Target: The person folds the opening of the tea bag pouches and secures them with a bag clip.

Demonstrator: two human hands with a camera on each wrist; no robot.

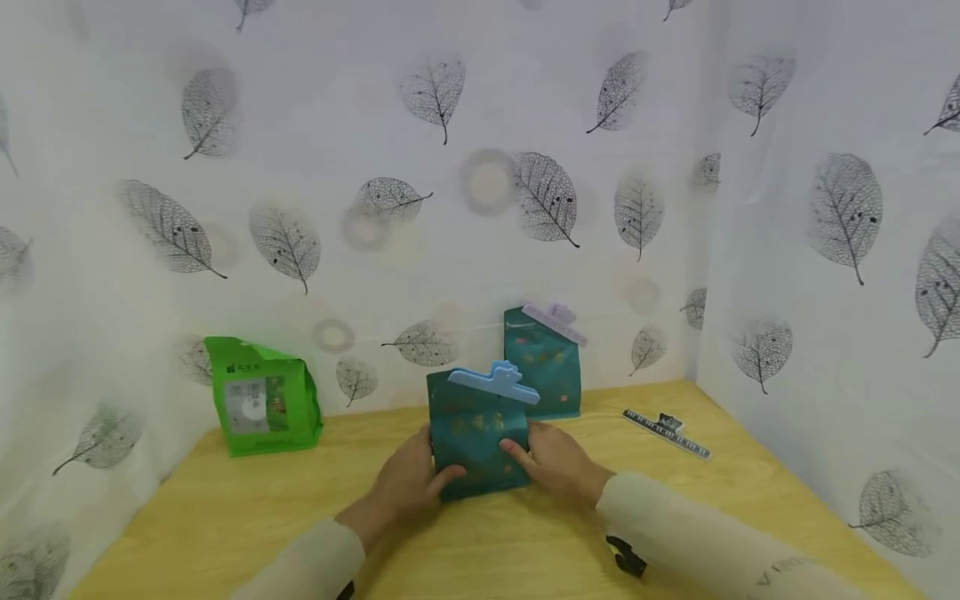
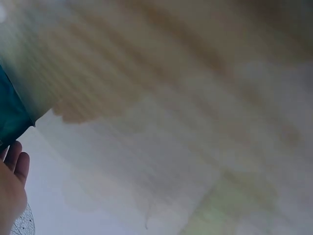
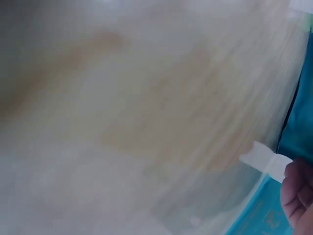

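Front bag [image 1: 476, 450] is upright over the middle of the counter [image 1: 348, 450], its sides gripped by my left fingers [image 1: 450, 475] and right fingers [image 1: 515, 452]. If I squeeze unevenly, it could buckle and loosen the blue clip [image 1: 491, 384].

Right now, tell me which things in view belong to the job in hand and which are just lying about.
In the job:
- front teal bag, held by left hand and right hand
- blue clip on its top

Untouched, apparently just set aside:
- rear teal bag with lilac clip
- green bag
- loose dark clip
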